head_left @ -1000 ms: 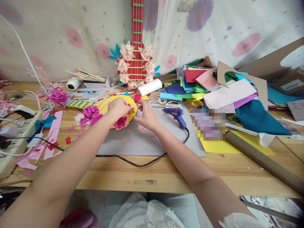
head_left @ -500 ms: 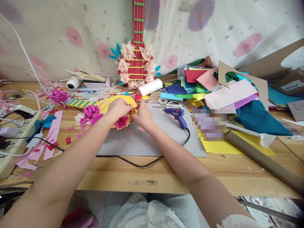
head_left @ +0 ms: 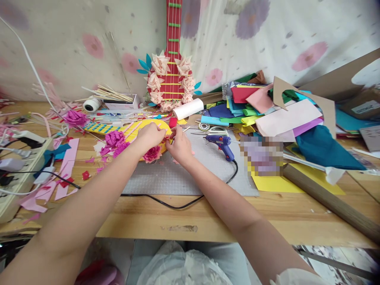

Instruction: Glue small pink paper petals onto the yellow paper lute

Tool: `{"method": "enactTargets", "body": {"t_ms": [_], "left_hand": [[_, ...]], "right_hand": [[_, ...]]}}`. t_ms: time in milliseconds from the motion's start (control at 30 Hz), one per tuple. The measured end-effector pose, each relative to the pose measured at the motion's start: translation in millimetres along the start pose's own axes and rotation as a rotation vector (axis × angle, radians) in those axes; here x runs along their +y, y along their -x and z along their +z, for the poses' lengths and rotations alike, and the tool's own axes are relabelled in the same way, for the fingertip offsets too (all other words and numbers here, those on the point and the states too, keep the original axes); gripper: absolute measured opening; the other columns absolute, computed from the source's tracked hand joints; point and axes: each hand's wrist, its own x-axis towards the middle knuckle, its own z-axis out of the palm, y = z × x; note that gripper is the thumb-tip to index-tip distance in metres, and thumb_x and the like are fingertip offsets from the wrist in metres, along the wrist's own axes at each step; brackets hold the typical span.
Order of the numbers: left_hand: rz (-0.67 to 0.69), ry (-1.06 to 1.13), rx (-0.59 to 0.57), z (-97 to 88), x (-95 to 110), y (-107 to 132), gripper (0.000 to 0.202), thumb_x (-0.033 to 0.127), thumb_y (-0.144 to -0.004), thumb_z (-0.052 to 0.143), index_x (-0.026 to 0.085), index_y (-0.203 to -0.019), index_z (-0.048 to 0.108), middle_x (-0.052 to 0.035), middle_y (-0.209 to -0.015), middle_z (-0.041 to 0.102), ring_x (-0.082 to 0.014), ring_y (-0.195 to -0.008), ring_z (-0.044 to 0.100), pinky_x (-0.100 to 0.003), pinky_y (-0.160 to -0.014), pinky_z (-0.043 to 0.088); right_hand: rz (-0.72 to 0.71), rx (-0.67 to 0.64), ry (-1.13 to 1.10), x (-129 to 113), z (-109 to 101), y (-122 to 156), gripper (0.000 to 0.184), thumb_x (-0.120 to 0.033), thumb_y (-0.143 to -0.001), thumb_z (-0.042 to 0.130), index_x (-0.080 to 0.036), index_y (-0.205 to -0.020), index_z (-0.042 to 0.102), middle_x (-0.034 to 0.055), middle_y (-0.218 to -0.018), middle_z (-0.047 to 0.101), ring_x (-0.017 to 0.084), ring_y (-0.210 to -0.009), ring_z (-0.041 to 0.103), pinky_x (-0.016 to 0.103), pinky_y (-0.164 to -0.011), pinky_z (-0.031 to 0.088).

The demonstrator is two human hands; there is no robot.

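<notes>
A yellow craft guitar [head_left: 137, 136] lies on the grey cutting mat [head_left: 190, 178], with magenta paper flowers [head_left: 115, 140] and a pink paper flower [head_left: 152, 153] on its body. My left hand [head_left: 152, 136] reaches over the body's right end, its fingers pinched around a small reddish-pink paper piece [head_left: 167, 139]. From the other side, my right hand [head_left: 179, 145] has its fingertips closed on the same piece, at the guitar's edge. The fingers cover most of this piece, so its full shape is hidden.
A blue glue gun [head_left: 221, 145] rests on the mat, its black cord curving along the front. Scissors [head_left: 218, 130] and a white roll [head_left: 188, 109] lie behind. A red craft guitar [head_left: 171, 85] stands at the back. Coloured paper [head_left: 246, 103] is piled right; a power strip [head_left: 20, 178] sits left.
My hands have shifted only slightly at the guitar's right end, with the fingers still together on the small paper piece. The other things on the table have stayed put.
</notes>
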Motion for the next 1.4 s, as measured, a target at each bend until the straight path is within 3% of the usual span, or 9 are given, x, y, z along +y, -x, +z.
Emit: {"method": "enactTargets", "body": {"t_ms": [233,533,667,833,967,1233,1400], "left_hand": [[0.001,-0.116,-0.039,-3.4,4,5,0.018,0.028,-0.072,0.045,0.02,-0.074,0.06,-0.009,-0.079,0.068,-0.0272,-0.084,0.064,-0.035,-0.071,0.042],[0.033,-0.143,-0.033,-2.2,8,5,0.017,0.025,-0.073,0.044,0.02,-0.071,0.06,-0.0116,-0.08,0.069,-0.0303,-0.09,0.063,-0.039,-0.078,0.043],[0.032,-0.12,-0.025,0.1,6,4,0.018,0.027,-0.075,0.046,0.02,-0.079,0.062,-0.0104,-0.082,0.07,-0.0287,-0.095,0.062,-0.037,-0.081,0.043],[0.005,-0.099,-0.006,1.0,7,6,0.025,0.028,-0.077,0.046,0.018,-0.096,0.059,-0.0125,-0.099,0.068,-0.0283,-0.101,0.061,-0.038,-0.087,0.042],[-0.015,-0.087,-0.008,1.6,9,7,0.025,0.028,-0.078,0.047,0.018,-0.098,0.057,-0.0128,-0.106,0.066,-0.0283,-0.107,0.059,-0.039,-0.09,0.041],[-0.031,-0.037,-0.009,-0.6,7,7,0.023,0.027,-0.076,0.049,0.018,-0.097,0.054,-0.013,-0.105,0.067,-0.0278,-0.099,0.061,-0.038,-0.083,0.044],[0.0,0.102,0.108,-6.9,4,3,0.023,0.024,-0.075,0.052,0.021,-0.099,0.051,-0.0082,-0.101,0.068,-0.0233,-0.094,0.06,-0.035,-0.079,0.045]], "right_hand": [[-0.015,0.028,-0.083,5,1,-2,0.029,-0.018,-0.073,0.051,-0.021,-0.1,0.04,0.0054,-0.089,0.062,0.023,-0.088,0.057,0.037,-0.076,0.045],[0.014,-0.047,-0.185,10,-3,-7,0.029,-0.019,-0.073,0.054,-0.02,-0.098,0.041,0.0023,-0.085,0.063,0.018,-0.084,0.058,0.033,-0.075,0.045],[0.051,-0.047,-0.228,13,-1,-10,0.028,-0.021,-0.072,0.056,-0.021,-0.097,0.042,0.001,-0.084,0.063,0.016,-0.079,0.058,0.032,-0.074,0.046],[0.067,-0.042,-0.271,16,0,-12,0.027,-0.023,-0.073,0.057,-0.021,-0.095,0.042,0.0004,-0.083,0.063,0.015,-0.077,0.058,0.032,-0.075,0.046],[0.062,-0.038,-0.286,16,-1,-12,0.027,-0.022,-0.072,0.057,-0.02,-0.094,0.042,0.001,-0.083,0.062,0.015,-0.078,0.059,0.031,-0.075,0.046],[0.069,-0.058,-0.352,17,-2,-12,0.028,-0.02,-0.07,0.058,-0.021,-0.093,0.041,-0.0003,-0.082,0.063,0.015,-0.075,0.061,0.032,-0.074,0.047],[0.067,-0.068,-0.36,21,-12,-11,0.03,-0.017,-0.069,0.054,-0.021,-0.096,0.042,0.0002,-0.082,0.065,0.016,-0.077,0.063,0.031,-0.07,0.048]]}}
